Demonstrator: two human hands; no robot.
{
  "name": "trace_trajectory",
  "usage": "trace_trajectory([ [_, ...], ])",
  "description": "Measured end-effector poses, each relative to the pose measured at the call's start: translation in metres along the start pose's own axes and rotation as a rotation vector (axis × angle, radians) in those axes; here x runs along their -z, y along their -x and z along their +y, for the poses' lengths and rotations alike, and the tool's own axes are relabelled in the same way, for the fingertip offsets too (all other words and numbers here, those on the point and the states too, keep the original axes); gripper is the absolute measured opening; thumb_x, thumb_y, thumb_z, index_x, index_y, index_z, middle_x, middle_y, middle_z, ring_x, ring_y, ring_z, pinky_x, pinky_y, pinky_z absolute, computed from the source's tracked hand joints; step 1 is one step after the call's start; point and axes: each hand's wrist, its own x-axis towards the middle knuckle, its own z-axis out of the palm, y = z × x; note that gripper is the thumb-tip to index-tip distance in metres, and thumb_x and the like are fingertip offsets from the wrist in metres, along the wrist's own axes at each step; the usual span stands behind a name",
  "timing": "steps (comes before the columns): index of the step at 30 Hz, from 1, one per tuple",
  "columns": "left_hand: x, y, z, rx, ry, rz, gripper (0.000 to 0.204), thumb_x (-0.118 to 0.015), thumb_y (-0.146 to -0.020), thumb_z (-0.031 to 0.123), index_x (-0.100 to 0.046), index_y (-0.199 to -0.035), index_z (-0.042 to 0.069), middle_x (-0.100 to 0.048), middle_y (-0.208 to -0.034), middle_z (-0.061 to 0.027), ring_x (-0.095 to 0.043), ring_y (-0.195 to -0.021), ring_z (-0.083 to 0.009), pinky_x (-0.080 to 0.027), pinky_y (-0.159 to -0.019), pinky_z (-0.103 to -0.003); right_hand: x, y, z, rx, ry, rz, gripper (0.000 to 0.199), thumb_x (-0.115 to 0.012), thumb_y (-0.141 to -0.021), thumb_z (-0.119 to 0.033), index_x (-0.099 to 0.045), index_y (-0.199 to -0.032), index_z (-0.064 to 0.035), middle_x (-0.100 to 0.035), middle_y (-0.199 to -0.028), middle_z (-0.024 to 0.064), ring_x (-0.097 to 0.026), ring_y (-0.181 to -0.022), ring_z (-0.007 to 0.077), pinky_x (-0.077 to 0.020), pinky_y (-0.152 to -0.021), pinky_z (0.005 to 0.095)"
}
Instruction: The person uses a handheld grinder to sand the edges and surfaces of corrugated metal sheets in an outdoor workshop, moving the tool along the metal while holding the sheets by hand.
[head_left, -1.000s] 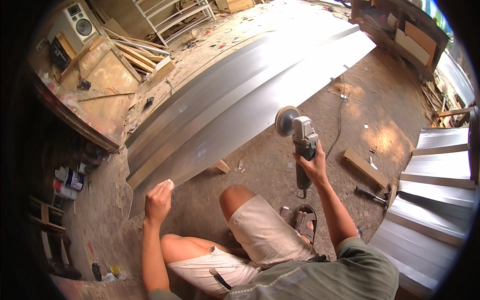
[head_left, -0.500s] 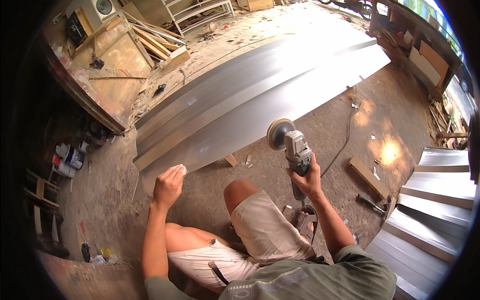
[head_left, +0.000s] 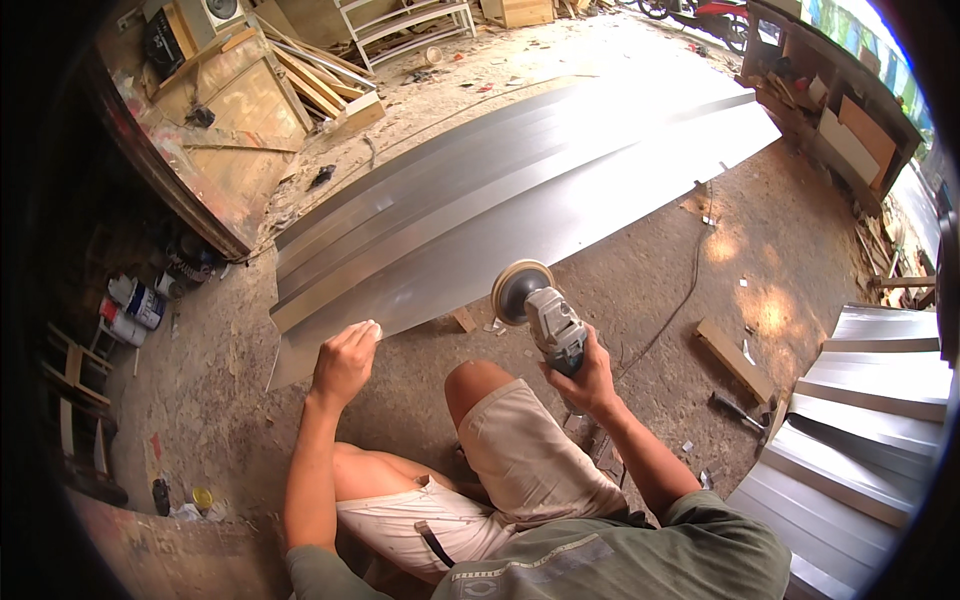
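Note:
A long ribbed metal sheet (head_left: 430, 270) stretches from the near left to the far right, low over the floor. My left hand (head_left: 345, 362) is closed at its near edge, fingertips pinched on the rim; a pale spot shows at the fingertips. In my right hand (head_left: 585, 378) is a grey angle grinder (head_left: 556, 325), gripped round its body. Its round disc (head_left: 522, 291) faces up and left, just short of the sheet's near edge, apparently not touching it. Blur does not show whether the disc spins.
Another stack of ribbed metal sheets (head_left: 850, 440) lies at the right, by a wooden block (head_left: 735, 360) and a hammer-like tool (head_left: 737, 410). A cable (head_left: 690, 290) runs over the floor. Paint cans (head_left: 140, 305) stand at the left, wooden boards (head_left: 310, 85) behind.
My right hand has moved left and slightly up with the grinder's disc lower and nearer to my left hand. The left hand has shifted a little right along the sheet's edge.

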Motion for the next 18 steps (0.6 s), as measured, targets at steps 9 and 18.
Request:
trace_trajectory([
  [9, -0.001, -0.001, 0.004, 0.041, 0.029, -0.006, 0.02, -0.066, -0.089, -0.004, -0.071, -0.108, -0.006, -0.075, -0.108, -0.021, -0.073, -0.104, -0.0357, -0.06, -0.089, -0.042, -0.021, 0.008, -0.009, 0.058, 0.117, -0.083, 0.085, -0.087, -0.076, -0.027, -0.042, -0.144, -0.0012, -0.069, -0.113, 0.0246, -0.07, -0.104, 0.0431, -0.057, -0.088, 0.0464],
  [18, -0.013, 0.013, 0.003, 0.01, -0.07, -0.001, 0.017, -0.068, -0.091, 0.006, -0.072, -0.104, -0.004, -0.075, -0.107, -0.0196, -0.074, -0.102, -0.0331, -0.061, -0.086, -0.042, -0.027, 0.013, -0.04, 0.106, 0.213, -0.121, 0.09, -0.09, -0.074, -0.031, -0.044, -0.144, 0.0015, -0.07, -0.116, 0.0261, -0.073, -0.104, 0.0398, -0.0594, -0.088, 0.0453],
])
